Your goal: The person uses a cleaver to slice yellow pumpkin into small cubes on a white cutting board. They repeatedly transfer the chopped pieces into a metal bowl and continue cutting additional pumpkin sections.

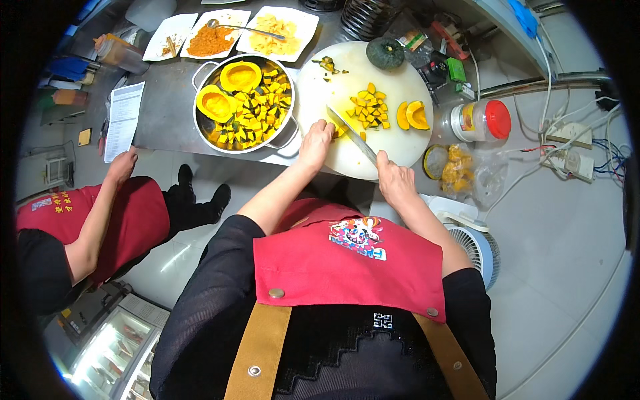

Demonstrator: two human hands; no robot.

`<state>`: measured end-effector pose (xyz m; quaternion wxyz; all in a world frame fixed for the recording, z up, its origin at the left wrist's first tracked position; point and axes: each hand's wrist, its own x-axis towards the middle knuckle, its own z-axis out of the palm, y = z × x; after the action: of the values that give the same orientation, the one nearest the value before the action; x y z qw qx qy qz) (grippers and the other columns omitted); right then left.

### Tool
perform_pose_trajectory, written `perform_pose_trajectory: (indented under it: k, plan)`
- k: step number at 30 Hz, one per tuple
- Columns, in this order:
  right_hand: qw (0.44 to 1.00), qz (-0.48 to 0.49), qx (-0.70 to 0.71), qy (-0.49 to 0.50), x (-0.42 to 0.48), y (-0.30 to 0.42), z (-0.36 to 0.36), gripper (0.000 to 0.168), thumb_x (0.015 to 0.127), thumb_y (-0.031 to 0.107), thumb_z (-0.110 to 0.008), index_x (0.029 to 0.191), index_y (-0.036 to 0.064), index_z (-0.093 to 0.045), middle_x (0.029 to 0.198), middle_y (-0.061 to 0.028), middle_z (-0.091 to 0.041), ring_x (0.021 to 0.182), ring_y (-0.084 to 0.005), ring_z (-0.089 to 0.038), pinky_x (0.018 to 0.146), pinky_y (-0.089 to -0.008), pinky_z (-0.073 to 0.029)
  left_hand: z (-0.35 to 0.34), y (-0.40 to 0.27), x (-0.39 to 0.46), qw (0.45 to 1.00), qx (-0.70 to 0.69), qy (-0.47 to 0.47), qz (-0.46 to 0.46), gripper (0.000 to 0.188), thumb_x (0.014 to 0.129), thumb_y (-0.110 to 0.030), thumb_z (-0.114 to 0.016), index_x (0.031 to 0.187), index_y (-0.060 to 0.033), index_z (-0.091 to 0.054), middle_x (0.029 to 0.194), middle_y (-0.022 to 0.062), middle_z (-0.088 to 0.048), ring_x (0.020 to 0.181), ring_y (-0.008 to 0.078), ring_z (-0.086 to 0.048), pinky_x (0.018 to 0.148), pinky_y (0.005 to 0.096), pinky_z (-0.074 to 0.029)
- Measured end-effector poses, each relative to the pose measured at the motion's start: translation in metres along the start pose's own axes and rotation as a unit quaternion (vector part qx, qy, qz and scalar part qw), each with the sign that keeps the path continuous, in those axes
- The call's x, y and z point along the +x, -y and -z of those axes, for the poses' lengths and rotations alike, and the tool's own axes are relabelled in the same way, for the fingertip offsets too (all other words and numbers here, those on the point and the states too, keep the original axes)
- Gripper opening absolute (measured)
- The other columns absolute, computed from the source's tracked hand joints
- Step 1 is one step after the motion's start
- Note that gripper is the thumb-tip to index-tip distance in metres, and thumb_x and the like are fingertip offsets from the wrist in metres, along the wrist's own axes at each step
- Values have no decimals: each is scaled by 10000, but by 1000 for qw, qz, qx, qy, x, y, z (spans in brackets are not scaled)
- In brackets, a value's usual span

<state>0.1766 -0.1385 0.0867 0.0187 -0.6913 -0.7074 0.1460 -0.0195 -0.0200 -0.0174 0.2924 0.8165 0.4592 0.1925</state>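
Observation:
My right hand (396,175) is closed round the handle of a kitchen knife, whose blade (355,136) slants across a round white cutting board (345,165). My left hand (317,140) presses on a piece of pumpkin (340,131) beside the blade; its fingers partly hide that piece. Diced pumpkin (370,107) is heaped beyond the knife, with pumpkin wedges (416,115) to its right. A whole green pumpkin (385,53) sits at the board's far edge, and scraps (327,64) lie at the far left. Left of the board, a steel pot (196,117) holds pumpkin cubes and two hollowed halves.
White square plates (305,37) with food stand behind the pot. A co-worker's hand (122,165) touches a printed sheet (125,117) at left. A red-lidded plastic jar (480,120) and bagged yellow food (457,167) are at right, above a fan (470,250).

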Motion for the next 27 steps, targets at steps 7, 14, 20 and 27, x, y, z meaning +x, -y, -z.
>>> perform_pose_trajectory:
  k: [7,14,20,27]
  plan:
    - [994,-61,77,-39,-5,4,-4,160,959,157,-508,1019,51,-405,738,-238,-657,710,-470,-650,614,-577,-486,1,6,7,1000,-11,-20,-2,160,769,-38,-676,894,-22,-578,884,173,-586,864,375,-604,762,442,-500]
    - [996,-70,27,51,-9,19,-3,167,986,184,-467,1045,52,-383,756,-251,-666,720,-477,-650,625,-586,-484,-10,-12,2,993,-62,-6,98,221,768,-39,-725,914,-12,-560,932,209,-590,901,398,-611,786,472,-496]
    - [992,-86,90,-12,-3,15,-12,172,981,175,-478,1042,49,-379,749,-257,-662,728,-481,-649,643,-587,-484,-8,-5,5,998,-37,-30,44,234,754,-61,-741,907,-22,-569,902,179,-600,873,385,-614,766,459,-502]
    - [995,-71,60,48,-14,20,1,172,977,171,-486,1038,46,-384,732,-252,-660,724,-477,-651,644,-583,-485,-3,6,10,999,-23,-20,-20,239,760,-53,-718,938,-40,-560,897,168,-580,885,387,-604,767,456,-501]
